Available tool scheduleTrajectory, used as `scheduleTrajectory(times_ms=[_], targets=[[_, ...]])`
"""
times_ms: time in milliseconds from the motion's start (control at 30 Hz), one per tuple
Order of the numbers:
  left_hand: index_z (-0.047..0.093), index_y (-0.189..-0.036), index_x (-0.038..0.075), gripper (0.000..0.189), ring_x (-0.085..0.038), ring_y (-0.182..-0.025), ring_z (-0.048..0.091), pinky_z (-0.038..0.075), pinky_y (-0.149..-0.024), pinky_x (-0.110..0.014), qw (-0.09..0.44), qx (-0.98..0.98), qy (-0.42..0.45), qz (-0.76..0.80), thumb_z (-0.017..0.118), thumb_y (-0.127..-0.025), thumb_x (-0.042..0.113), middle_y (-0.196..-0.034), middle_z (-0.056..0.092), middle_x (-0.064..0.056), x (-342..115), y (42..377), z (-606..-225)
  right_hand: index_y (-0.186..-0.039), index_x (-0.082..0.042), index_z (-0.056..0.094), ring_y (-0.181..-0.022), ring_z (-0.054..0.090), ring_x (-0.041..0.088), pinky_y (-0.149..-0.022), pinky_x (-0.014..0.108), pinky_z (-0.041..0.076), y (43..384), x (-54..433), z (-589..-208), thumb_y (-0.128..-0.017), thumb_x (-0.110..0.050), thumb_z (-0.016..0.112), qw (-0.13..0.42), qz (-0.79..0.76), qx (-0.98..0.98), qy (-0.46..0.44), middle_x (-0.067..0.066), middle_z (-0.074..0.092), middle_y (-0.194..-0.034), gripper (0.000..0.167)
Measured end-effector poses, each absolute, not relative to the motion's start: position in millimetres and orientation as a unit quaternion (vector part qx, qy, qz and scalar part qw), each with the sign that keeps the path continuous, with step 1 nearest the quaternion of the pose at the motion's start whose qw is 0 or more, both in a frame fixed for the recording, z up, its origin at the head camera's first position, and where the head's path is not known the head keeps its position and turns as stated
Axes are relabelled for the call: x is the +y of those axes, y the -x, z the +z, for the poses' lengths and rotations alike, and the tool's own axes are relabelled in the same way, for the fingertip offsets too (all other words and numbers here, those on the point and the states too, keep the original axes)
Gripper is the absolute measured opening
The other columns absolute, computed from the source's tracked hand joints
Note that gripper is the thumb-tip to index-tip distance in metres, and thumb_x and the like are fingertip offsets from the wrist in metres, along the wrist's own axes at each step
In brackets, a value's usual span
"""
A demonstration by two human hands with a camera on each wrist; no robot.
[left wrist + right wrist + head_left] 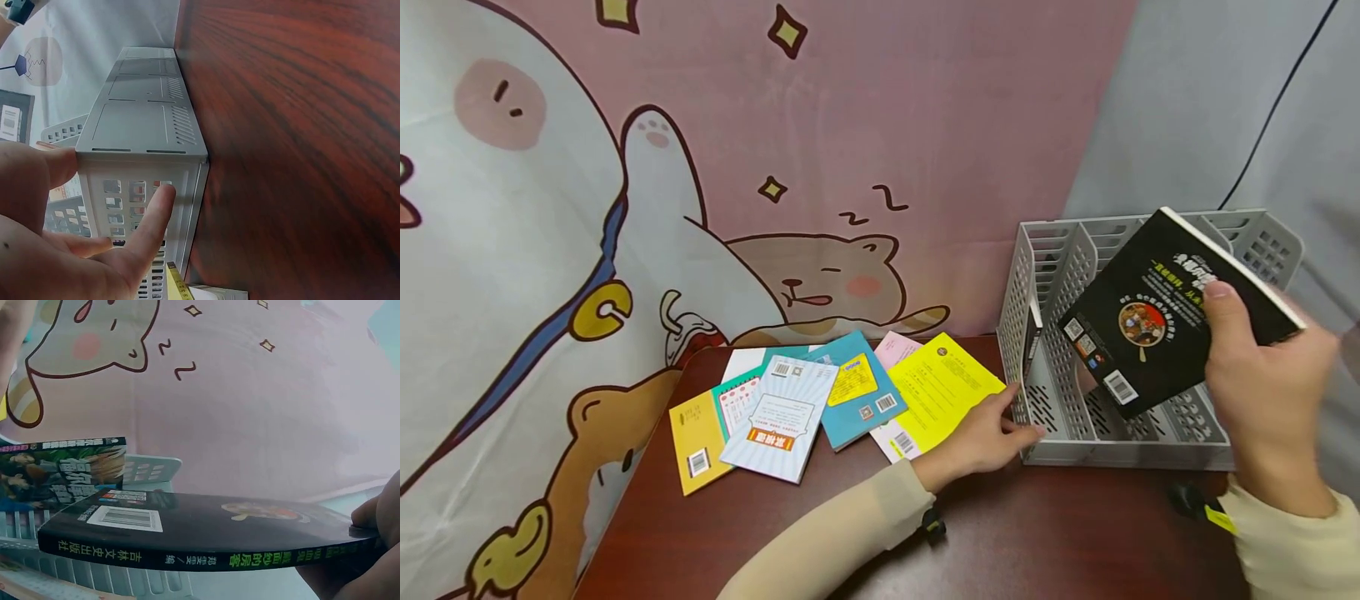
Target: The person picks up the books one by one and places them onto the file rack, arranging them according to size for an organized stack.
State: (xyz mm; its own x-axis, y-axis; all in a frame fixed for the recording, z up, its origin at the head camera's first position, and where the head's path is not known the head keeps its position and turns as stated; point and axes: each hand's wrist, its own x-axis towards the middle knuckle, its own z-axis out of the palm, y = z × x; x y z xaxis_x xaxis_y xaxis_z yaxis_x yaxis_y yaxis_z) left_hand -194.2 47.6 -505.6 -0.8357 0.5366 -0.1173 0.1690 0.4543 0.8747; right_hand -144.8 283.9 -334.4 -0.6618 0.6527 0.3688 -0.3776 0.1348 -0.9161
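Observation:
My right hand [1273,375] grips a black paperback book [1138,325] by one end, thumb across its back cover. The book is tilted above the grey desk file rack [1120,452]; its spine shows green and white print in the right wrist view. My left hand [981,433] touches the rack's near left corner, and in the left wrist view one extended finger [156,209] lies against the perforated side wall. Inside the rack's leftmost compartment stands another book [1033,333], whose illustrated cover [62,472] shows in the right wrist view.
Left of the rack, several books overlap on the dark red table [647,533]: yellow [943,392], blue [857,417], light blue [778,454] and orange-yellow [688,425] covers. A cartoon-printed cloth [962,150] hangs behind. A dark cable [1277,100] runs down beyond the rack.

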Motion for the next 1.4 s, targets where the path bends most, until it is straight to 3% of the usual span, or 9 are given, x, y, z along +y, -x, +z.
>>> scheduleTrajectory(times_ms=[200,333,467,667,867,1033,1233,1333,1400], targets=[[0.035,-0.175,0.026,0.084,0.004,-0.090,0.066,0.055,-0.077,-0.016,0.191,0.830,-0.208,0.480,0.076,-0.103,0.043,-0.143,0.066,-0.009,46.3,194.3,-505.9,-0.123,-0.011,0.084,-0.076,0.073,-0.007,-0.068,0.007,0.056,160.9,270.7,-349.6,-0.106,-0.027,0.074,0.414,0.527,-0.734,0.106,-0.025,0.077,-0.095,0.026],[0.035,-0.175,0.026,0.085,0.003,-0.087,0.067,0.056,-0.075,-0.017,0.193,0.826,-0.204,0.488,0.077,-0.103,0.042,-0.141,0.067,-0.009,45.9,193.2,-506.6,-0.129,-0.016,0.082,-0.080,0.071,-0.008,-0.068,0.005,0.054,172.0,262.4,-363.4,-0.109,-0.032,0.069,0.409,0.502,-0.758,0.083,-0.026,0.074,-0.100,0.029],[0.035,-0.175,0.024,0.085,0.003,-0.085,0.067,0.057,-0.072,-0.017,0.195,0.822,-0.205,0.494,0.078,-0.103,0.042,-0.141,0.067,-0.010,46.0,192.4,-508.0,-0.140,-0.025,0.077,-0.087,0.070,-0.010,-0.069,0.004,0.053,180.5,254.3,-376.3,-0.112,-0.034,0.065,0.393,0.487,-0.777,0.060,-0.018,0.075,-0.110,0.032],[0.036,-0.174,0.026,0.084,0.003,-0.085,0.066,0.056,-0.071,-0.016,0.193,0.825,-0.206,0.490,0.077,-0.103,0.043,-0.141,0.066,-0.010,46.7,191.9,-510.0,-0.148,-0.030,0.071,-0.087,0.070,-0.010,-0.068,0.006,0.053,192.6,244.5,-386.6,-0.113,-0.035,0.061,0.361,0.495,-0.789,0.052,0.009,0.079,-0.119,0.037],[0.037,-0.174,0.026,0.084,0.004,-0.085,0.067,0.056,-0.073,-0.016,0.189,0.827,-0.204,0.489,0.078,-0.102,0.042,-0.141,0.066,-0.008,47.2,191.7,-509.0,-0.142,-0.013,0.074,-0.089,0.068,0.003,-0.073,0.011,0.053,206.9,234.5,-392.7,-0.116,-0.029,0.057,0.329,0.538,-0.776,0.015,-0.006,0.072,-0.109,0.035],[0.036,-0.174,0.027,0.085,0.004,-0.087,0.067,0.056,-0.074,-0.016,0.191,0.830,-0.203,0.482,0.077,-0.102,0.044,-0.143,0.066,-0.007,47.7,192.0,-507.1,-0.155,-0.018,0.066,-0.108,0.062,0.000,-0.088,0.011,0.047,213.7,230.2,-400.2,-0.118,-0.031,0.051,0.298,0.538,-0.789,0.005,0.008,0.073,-0.134,0.042],[0.036,-0.174,0.025,0.084,0.003,-0.085,0.066,0.056,-0.072,-0.016,0.191,0.832,-0.202,0.480,0.077,-0.102,0.044,-0.140,0.067,-0.007,48.7,193.4,-506.8,-0.161,-0.020,0.059,-0.110,0.056,-0.001,-0.089,0.014,0.042,218.1,229.8,-406.7,-0.119,-0.038,0.045,0.265,0.509,-0.819,0.005,0.018,0.069,-0.145,0.048],[0.037,-0.174,0.025,0.084,0.002,-0.083,0.066,0.056,-0.072,-0.017,0.191,0.832,-0.202,0.480,0.077,-0.102,0.044,-0.138,0.068,-0.007,48.5,194.5,-507.3,-0.165,-0.022,0.053,-0.119,0.059,0.007,-0.093,0.015,0.043,219.3,228.9,-407.8,-0.119,-0.043,0.042,0.241,0.505,-0.829,0.004,0.018,0.065,-0.153,0.052],[0.037,-0.174,0.025,0.084,0.002,-0.082,0.066,0.056,-0.072,-0.017,0.191,0.832,-0.203,0.480,0.077,-0.102,0.043,-0.136,0.068,-0.007,48.0,195.1,-506.9,-0.168,-0.023,0.049,-0.133,0.060,0.016,-0.103,0.020,0.046,220.4,228.1,-408.5,-0.119,-0.046,0.040,0.223,0.508,-0.832,0.002,0.016,0.059,-0.162,0.055]])
